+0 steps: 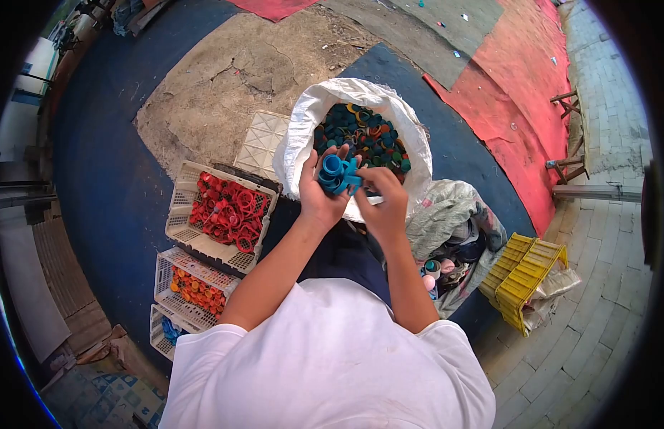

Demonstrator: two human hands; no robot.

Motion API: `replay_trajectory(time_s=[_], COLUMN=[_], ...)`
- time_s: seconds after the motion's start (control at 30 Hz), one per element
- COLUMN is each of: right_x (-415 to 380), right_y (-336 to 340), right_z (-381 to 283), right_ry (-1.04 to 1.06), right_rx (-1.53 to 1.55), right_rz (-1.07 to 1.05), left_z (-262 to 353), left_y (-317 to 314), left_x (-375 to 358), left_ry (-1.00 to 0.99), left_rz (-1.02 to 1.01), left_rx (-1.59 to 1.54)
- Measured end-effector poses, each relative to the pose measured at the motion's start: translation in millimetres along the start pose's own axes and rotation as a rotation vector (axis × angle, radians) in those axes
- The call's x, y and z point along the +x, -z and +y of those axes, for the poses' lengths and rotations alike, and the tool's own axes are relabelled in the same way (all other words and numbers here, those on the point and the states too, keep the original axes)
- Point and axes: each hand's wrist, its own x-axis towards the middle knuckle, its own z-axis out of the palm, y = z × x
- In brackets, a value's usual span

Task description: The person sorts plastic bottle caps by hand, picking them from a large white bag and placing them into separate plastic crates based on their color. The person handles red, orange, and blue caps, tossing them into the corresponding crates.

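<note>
Blue hollow ring-like pieces (338,179), clustered

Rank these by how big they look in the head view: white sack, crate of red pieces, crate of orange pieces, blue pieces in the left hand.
1. White sack
2. Crate of red pieces
3. Crate of orange pieces
4. Blue pieces in the left hand, smallest though likely nearer

Left hand (322,199) cups a cluster of blue plastic rings (333,171) | right hand (384,198) has fingertips at the cluster's edge | just beneath, an open white sack (298,132) of mixed-colour caps (360,132) | leftward, pale crates (176,214) of red, orange and blue items (228,211) | rightward, a grey sack (435,207) and yellow crate (516,274)
</note>
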Motion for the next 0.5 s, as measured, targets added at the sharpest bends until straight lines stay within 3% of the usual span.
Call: replay_trajectory(time_s=[0.1, 0.23, 0.43, 0.5], right_x=[0.0, -9.7, -25.3, -29.2], right_y=[-14.8, -35.3, -42.6, -47.0], right_z=[-11.7, -11.9, -19.2, -6.1], right_ry=[0.262, 0.26, 0.062, 0.089], right_rx=[-0.163, -0.218, 0.191, 0.048], right_rz=[-0.023, -0.063, -0.055, 0.139], left_z=[-0.1, 1.3, 4.9, 5.2], left_y=[-1.2, 0.5, 6.2, 9.0], left_x=[-1.5, -5.4, -6.8, -4.8], left_ry=[0.008, -0.006, 0.03, 0.021], left_rz=[-0.068, -0.206, -0.204, -0.21], left_rx=[0.009, -0.023, -0.187, -0.186])
